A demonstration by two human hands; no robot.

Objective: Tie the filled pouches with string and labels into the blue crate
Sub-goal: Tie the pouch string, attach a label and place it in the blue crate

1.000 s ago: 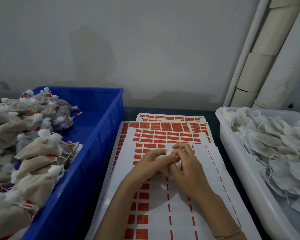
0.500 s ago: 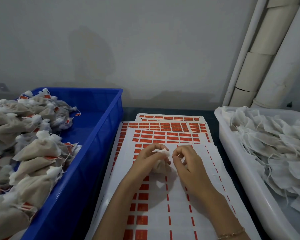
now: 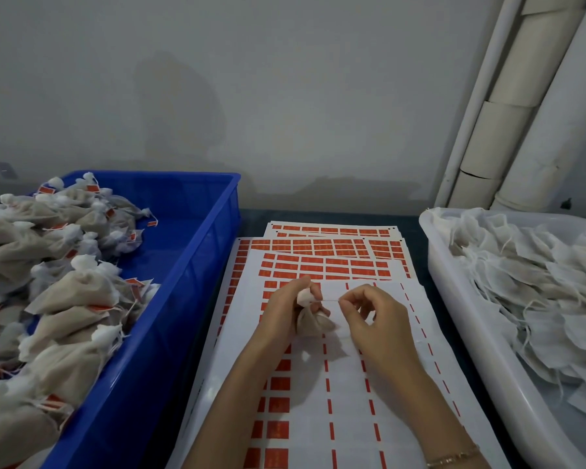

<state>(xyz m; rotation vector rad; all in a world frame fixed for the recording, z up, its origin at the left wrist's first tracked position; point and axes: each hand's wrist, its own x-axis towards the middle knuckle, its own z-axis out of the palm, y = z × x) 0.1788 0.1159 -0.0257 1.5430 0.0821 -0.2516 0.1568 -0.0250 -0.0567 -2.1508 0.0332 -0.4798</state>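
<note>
A small filled beige pouch (image 3: 313,321) hangs over the label sheets, gripped at its gathered white neck by my left hand (image 3: 281,313). A thin white string (image 3: 329,300) runs taut from the neck to the right, pinched between thumb and finger of my right hand (image 3: 372,314). The blue crate (image 3: 190,265) stands at the left, holding a heap of tied pouches (image 3: 58,286) with red labels. Sheets of red labels (image 3: 318,262) lie flat under both hands.
A white tub (image 3: 454,299) at the right holds several untied white pouches (image 3: 535,282) with loose strings. Pale pipes (image 3: 508,113) lean in the back right corner against a grey wall. The dark table edge shows between crate, sheets and tub.
My hands, pressed together on the pouch a second ago, have parted. The right hand has drawn the string out to the right while the left keeps hold of the pouch neck.
</note>
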